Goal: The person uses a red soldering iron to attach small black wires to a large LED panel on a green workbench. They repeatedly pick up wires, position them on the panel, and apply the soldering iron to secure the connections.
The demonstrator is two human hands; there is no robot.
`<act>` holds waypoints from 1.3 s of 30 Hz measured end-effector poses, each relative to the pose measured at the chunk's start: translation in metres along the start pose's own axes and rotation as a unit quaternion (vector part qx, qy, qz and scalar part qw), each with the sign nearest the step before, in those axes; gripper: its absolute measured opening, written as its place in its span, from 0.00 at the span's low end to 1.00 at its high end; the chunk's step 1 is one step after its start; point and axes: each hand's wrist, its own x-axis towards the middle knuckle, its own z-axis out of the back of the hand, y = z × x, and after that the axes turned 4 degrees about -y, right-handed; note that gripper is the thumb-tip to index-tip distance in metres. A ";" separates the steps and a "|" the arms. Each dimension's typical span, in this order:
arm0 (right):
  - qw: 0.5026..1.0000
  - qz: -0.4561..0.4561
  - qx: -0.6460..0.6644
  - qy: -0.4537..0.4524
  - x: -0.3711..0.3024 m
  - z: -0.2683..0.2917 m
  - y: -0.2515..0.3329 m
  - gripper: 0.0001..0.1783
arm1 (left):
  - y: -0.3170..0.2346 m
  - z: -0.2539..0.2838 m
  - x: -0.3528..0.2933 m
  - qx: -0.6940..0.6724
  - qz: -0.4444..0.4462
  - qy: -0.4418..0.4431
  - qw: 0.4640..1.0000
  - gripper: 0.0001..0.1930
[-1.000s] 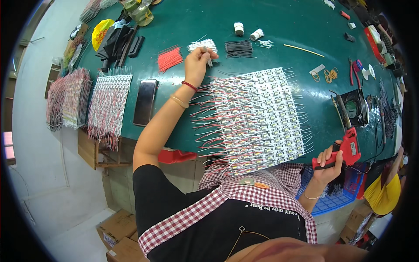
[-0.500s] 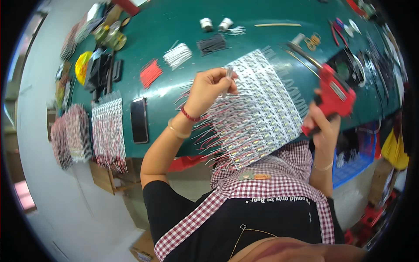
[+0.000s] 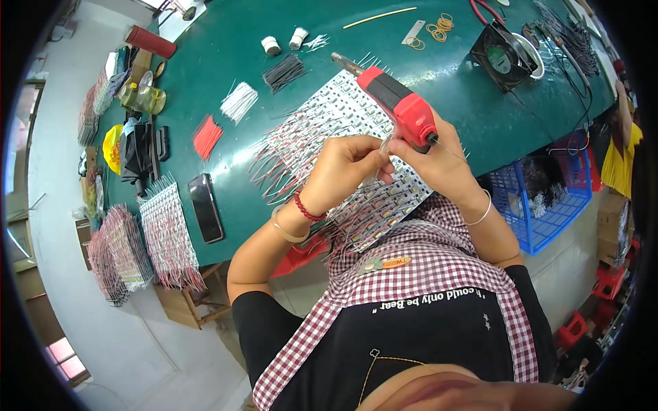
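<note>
A red and black soldering gun (image 3: 392, 99) with a metal barrel is gripped in my right hand (image 3: 442, 159), its barrel toward the far side of the table. My left hand (image 3: 346, 163) is closed in a pinch on a clear, thin piece (image 3: 372, 179) whose kind I cannot make out. The fingertips of both hands meet below the gun, partly hiding that piece. Beneath them lies a panel of white LED boards (image 3: 329, 113), with red and white wires fringing its left side. Its near corner reaches over my checked apron (image 3: 411, 264).
Red (image 3: 207, 137), white (image 3: 239, 103) and black (image 3: 283, 73) thin pieces lie in bundles beyond my left hand. A phone (image 3: 206, 208) and another wired panel (image 3: 169, 229) are at left. Rubber bands (image 3: 440, 27), a fan (image 3: 504, 58) and a blue basket (image 3: 541, 198) are at right.
My right hand has brought the soldering gun leftward over the panel, to my left hand. My left hand has moved slightly nearer with the clear piece. The view has shifted.
</note>
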 end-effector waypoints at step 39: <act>0.984 -0.120 0.126 -0.036 -0.005 0.005 -0.039 0.09 | 0.042 0.004 0.006 0.437 -0.204 -0.229 0.845 0.05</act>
